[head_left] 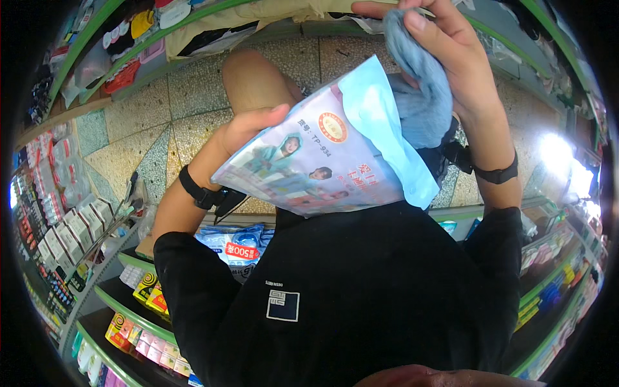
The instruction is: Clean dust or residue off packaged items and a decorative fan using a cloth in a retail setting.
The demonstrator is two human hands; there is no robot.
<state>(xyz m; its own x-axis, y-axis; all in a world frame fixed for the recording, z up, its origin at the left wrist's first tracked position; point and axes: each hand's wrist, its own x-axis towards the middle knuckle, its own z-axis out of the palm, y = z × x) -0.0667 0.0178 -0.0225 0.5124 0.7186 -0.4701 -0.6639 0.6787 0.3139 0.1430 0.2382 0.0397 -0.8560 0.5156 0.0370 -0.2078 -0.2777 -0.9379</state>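
Note:
My left hand (251, 126) grips one edge of a printed plastic pouch (295, 167), thumb on the front and fingers hidden behind. The pouch bears pictures of people and writing, and is tilted in front of my black shirt. Its light-blue flap (375, 113) with snap buttons faces right. At the upper right, my right hand (457, 55) pinches a bunched blue-grey soft cloth (425, 104) between thumb and fingers. The cloth hangs down behind the flap; whether its lower end is inside the pouch, I cannot tell. Black straps circle both wrists.
Green-edged shelves with packaged goods curve around me. Blue bags (237, 244) lie on the shelf behind me, with yellow boxes (145, 290) lower left. White boxes (77, 230) stand at the left. A bare knee (251, 80) shows above the stone-patterned floor (193, 96).

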